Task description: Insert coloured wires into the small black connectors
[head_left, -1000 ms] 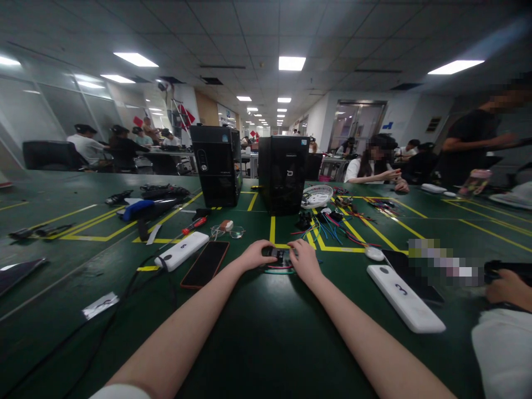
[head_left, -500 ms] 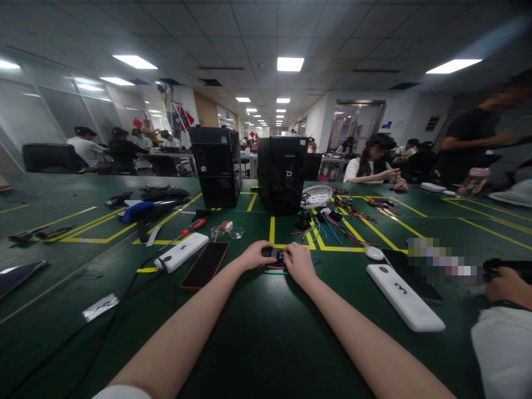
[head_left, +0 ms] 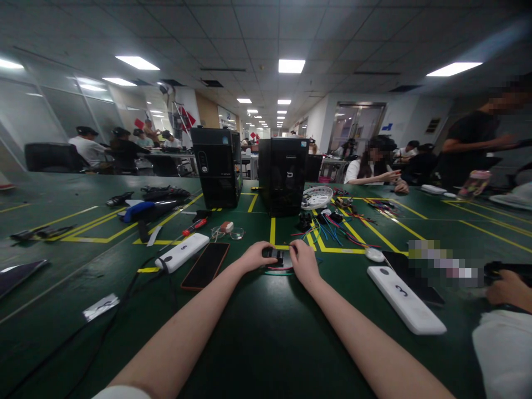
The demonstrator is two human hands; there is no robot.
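Note:
In the middle of the green table, a small black block-shaped part (head_left: 277,256) lies between my two hands. My left hand (head_left: 258,256) is closed around its left end, thumb and fingers on opposite sides. Just to the right, my right hand (head_left: 305,260) has its thumb and fingers curled together. Whatever they pinch is too small to make out. Red and green wires (head_left: 279,272) run along the near side of the part, and a blue wire end shows past my right hand.
Two black computer towers (head_left: 216,172) stand ahead. Left of me lie a phone (head_left: 206,266), a white power bank (head_left: 183,252), glasses (head_left: 236,233) and a screwdriver (head_left: 194,226). Rightward are loose coloured wires (head_left: 332,230), a white basket (head_left: 317,197) and another white power bank (head_left: 405,299). A co-worker's hand (head_left: 509,288) is far right.
My right hand has shifted slightly right, off the top of the black part, uncovering more of it and the wires. My left hand keeps its grip in place.

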